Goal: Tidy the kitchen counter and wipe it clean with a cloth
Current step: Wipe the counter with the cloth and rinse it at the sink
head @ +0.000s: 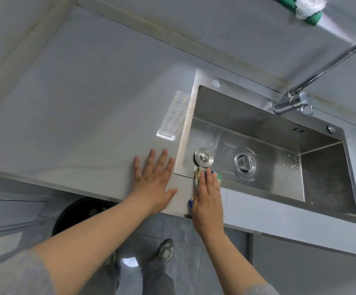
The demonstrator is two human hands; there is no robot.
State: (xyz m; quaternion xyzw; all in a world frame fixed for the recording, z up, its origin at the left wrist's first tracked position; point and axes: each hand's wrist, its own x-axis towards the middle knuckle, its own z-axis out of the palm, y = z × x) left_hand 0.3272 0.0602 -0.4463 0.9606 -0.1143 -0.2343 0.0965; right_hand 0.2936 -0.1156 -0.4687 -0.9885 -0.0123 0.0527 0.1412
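Cloth [197,176] under right hand [208,195] (flat)

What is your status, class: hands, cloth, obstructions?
Left hand flat on counter. Right hand presses cloth at sink rim. Drain plug just ahead.

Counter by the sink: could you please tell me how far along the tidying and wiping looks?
Tidying looks done: the counter left of the sink shows no loose items in view. Wiping is in hand: the right hand presses a cloth at the sink's front corner, the left hand flat beside it. Left, probably: white specks in the basin.
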